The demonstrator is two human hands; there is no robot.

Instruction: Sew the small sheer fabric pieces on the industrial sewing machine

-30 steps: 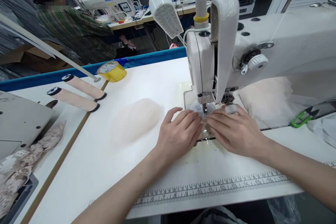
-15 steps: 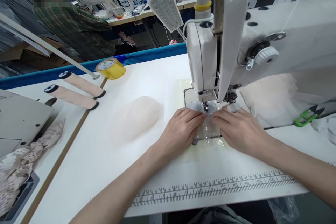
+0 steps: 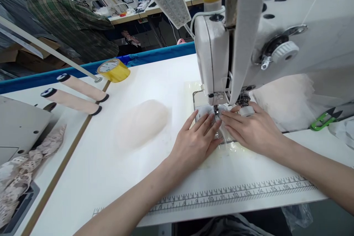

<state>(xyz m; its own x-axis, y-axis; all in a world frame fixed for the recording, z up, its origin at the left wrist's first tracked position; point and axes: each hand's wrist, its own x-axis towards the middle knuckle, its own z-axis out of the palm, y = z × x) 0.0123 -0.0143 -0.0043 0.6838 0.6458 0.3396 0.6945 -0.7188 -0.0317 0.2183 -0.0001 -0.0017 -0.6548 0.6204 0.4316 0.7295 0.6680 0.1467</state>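
Currently, left hand [image 3: 195, 138]: spreading flat just left of the needle [image 3: 216, 110] of the sewing machine [image 3: 212, 55], fingers apart, unclenched.
Right hand [image 3: 253, 129]: resting right of that needle; whether it is pinching anything, I cannot tell.
Whitish piece [image 3: 203, 110]: lying at the sewing machine's needle, fingers hiding much of it.
Lamp [image 3: 170, 0]: hanging left of the sewing machine's head.
Pale sheer oval [image 3: 145, 123]: lying left of the sewing machine; yellow tape roll [image 3: 117, 73] and thread spools [image 3: 72, 101] are sitting farther left.
Pale fabric [image 3: 284, 99], green snips [image 3: 318, 123]: lying right of the sewing machine's needle.
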